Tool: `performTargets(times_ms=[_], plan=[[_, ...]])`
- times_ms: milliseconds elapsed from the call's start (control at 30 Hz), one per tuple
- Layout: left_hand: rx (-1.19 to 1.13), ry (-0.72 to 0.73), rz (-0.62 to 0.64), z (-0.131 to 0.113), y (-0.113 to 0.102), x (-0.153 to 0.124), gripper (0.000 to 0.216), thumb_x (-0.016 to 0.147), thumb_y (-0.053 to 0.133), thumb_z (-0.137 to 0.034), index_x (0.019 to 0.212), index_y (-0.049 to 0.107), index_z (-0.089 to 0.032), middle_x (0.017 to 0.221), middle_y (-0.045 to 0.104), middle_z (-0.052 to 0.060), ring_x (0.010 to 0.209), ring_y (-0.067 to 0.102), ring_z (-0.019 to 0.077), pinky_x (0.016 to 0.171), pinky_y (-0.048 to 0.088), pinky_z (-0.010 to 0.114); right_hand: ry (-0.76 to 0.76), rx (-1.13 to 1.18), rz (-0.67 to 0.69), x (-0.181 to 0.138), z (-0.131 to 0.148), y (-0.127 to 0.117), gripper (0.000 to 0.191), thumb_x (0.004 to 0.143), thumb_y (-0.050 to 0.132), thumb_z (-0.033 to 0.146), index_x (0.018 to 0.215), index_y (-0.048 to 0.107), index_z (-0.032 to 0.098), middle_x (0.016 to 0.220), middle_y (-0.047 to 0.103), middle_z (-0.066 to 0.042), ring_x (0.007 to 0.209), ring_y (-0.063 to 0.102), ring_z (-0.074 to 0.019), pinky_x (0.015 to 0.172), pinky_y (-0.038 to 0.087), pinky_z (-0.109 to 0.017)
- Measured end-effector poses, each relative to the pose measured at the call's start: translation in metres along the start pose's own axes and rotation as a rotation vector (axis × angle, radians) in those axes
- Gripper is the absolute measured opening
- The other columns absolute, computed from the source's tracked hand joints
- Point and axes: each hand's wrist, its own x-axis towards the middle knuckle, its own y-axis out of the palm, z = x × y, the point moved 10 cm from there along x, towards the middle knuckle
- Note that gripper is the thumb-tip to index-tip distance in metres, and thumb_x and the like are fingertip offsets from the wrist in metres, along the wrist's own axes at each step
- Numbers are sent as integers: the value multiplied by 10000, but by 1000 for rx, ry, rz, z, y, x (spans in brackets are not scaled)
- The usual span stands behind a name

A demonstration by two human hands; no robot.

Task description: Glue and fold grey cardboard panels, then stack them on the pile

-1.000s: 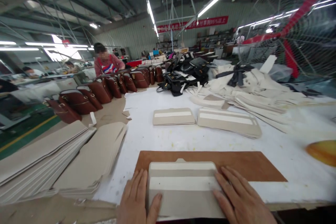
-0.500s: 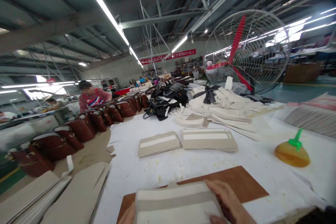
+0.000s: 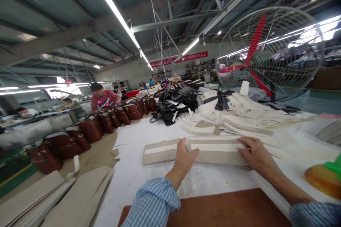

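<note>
A beige panel with a white strip along it (image 3: 217, 154) lies level on top of a stack of like pieces, whose layered edges show at the lower right. My left hand (image 3: 184, 158) is at its left end, the thumb on the near corner and the fingers at the edge. At the right end, my right hand (image 3: 257, 156) grips the panel with bent fingers. Beside my left hand lies a second beige stack with a white strip (image 3: 158, 152). A flat brown sheet (image 3: 213, 207) rests nearer to me, below both forearms.
A squat bottle of amber liquid with a green top (image 3: 321, 181) stands at right. Brown bags (image 3: 87, 129) line the left, with a co-worker (image 3: 103, 99) behind them. Black pieces (image 3: 176, 103) and white cut scraps (image 3: 247, 110) pile up at the back, near a large caged fan (image 3: 270, 53).
Both hands have moved forward from the near edge with the beige panel, which now lies on the right stack. The brown sheet is uncovered. The camera view has shifted left.
</note>
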Motion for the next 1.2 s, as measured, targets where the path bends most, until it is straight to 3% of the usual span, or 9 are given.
performTargets(times_ms=[67,167,267,367,500,667,900,1200], plan=[[120,14,-43,10,-22,-1,656,914,839,-282,1507,578,-181,1676,481,166,1562,435,386,1281,339,646,-43,-69,-6,-1,1,3,408,819,522,492,983,764,207,1178,686,-225,1162,679,-441,1029,555,-662],[306,8,-127,31,-83,-13,557,976,803,-316,1486,604,-217,1698,456,126,1576,405,380,1287,319,665,-188,-123,40,-15,33,15,412,897,498,470,1045,780,208,1265,686,-229,1234,633,-467,1092,469,-736],[478,-91,-213,62,-153,-27,499,1022,760,-366,1478,612,-227,1679,473,124,1547,441,383,1262,357,677,-435,-113,195,-37,102,49,393,952,528,369,1204,778,198,1326,704,-181,1260,632,-389,1137,490,-623],[594,-216,-232,92,-194,-37,474,1032,751,-397,1453,626,-217,1605,544,128,1462,537,368,1207,442,656,-671,-126,368,-61,183,99,359,971,632,256,1306,748,203,1346,715,-134,1292,623,-313,1164,503,-497],[654,-315,-171,117,-197,-43,424,1043,738,-398,1418,647,-221,1542,598,123,1376,612,332,1154,514,599,-835,-236,490,-77,255,169,332,1006,758,278,1315,711,166,1358,703,-119,1274,650,-288,1107,549,-499],[614,-359,-100,125,-183,-44,369,1060,717,-400,1376,667,-217,1459,653,111,1290,665,298,1104,559,556,-917,-433,532,-88,276,220,245,1045,754,307,1240,721,163,1294,712,-96,1180,697,-274,1002,610,-500],[459,-381,-102,120,-183,-45,389,1056,721,-421,1379,658,-214,1425,662,110,1224,689,285,1037,599,523,-974,-546,593,-99,271,226,213,1054,742,294,1217,727,157,1260,724,-91,1156,706,-262,999,614,-487],[237,-377,-185,91,-188,-60,335,1054,725,-414,1299,692,-188,1344,704,96,1208,701,280,1049,589,526,-856,-538,634,-75,295,209,196,1060,745,345,1111,731,157,1074,745,-48,943,739,-201,846,650,-392]])
